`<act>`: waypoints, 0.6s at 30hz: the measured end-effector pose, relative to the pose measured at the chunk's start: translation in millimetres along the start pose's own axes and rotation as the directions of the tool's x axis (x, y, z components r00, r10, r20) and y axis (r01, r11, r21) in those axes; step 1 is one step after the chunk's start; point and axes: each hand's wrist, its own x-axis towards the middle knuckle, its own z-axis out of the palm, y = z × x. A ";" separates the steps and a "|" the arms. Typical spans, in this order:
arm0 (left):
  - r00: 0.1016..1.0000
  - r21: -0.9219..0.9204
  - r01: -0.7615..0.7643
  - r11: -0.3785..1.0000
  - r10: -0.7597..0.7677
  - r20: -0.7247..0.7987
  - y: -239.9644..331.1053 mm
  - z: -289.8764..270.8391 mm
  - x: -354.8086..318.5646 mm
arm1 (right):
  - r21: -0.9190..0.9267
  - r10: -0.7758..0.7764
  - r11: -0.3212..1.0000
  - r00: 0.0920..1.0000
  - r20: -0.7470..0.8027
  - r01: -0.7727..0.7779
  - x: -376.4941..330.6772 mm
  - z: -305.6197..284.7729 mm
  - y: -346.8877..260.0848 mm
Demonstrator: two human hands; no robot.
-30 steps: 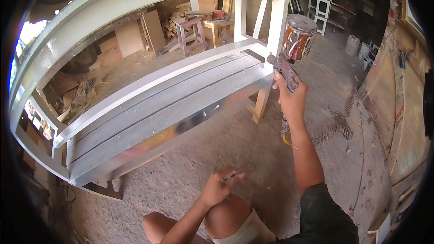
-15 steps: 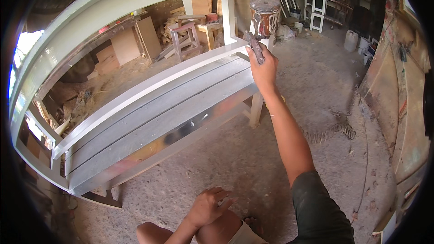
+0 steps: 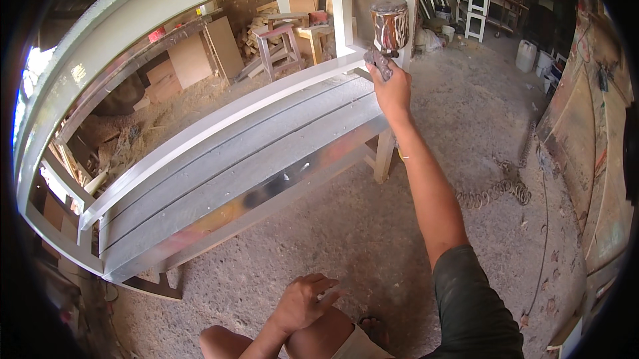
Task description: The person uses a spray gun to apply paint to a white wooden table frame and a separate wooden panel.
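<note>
My right hand [image 3: 394, 89] is closed round a paint spray gun [image 3: 380, 65], its grip crusted with dried paint. On top of the gun sits a paint-streaked cup [image 3: 389, 24] with a lid. The gun is over the far right end of a slatted bench [image 3: 219, 166], close to its white crossbar [image 3: 219, 127] and end post. Grey-white paint covers the slats, while the front edge shows brown and dark patches. Down by my knee, my left hand [image 3: 306, 302] holds nothing, its fingers loosely bent and apart.
A white upper frame [image 3: 200, 3] arches above the bench. Beyond stand a small pinkish stool [image 3: 276, 46], scrap wood and leaning boards [image 3: 223, 46]. On the dusty floor at right lies a coiled air hose [image 3: 496, 192]. Large boards [image 3: 586, 119] line the right side.
My right hand has shifted slightly with the spray gun at the bench's far right end, and the gun has turned a little. The view has moved slightly. My left hand stays by the knee.
</note>
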 end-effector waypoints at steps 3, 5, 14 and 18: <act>1.000 -0.005 0.013 1.000 -0.013 0.011 -0.3 -2.5 -0.3 | 0.052 -0.038 0.998 0.998 -0.055 0.041 4.9 -1.6 -9.3; 1.000 -0.007 0.012 1.000 -0.012 0.009 -1.0 -3.1 -0.6 | 0.053 -0.086 0.994 0.992 -0.097 0.092 7.6 -3.0 -15.4; 1.000 -0.004 -0.002 1.000 0.002 0.016 -4.3 -5.5 -2.4 | 0.167 -0.133 0.973 0.978 -0.163 0.160 19.4 -6.3 -39.7; 1.000 -0.021 0.018 1.000 -0.018 0.024 -4.0 -7.4 -2.4 | 0.166 -0.203 0.955 0.950 -0.236 0.246 23.9 -4.6 -44.9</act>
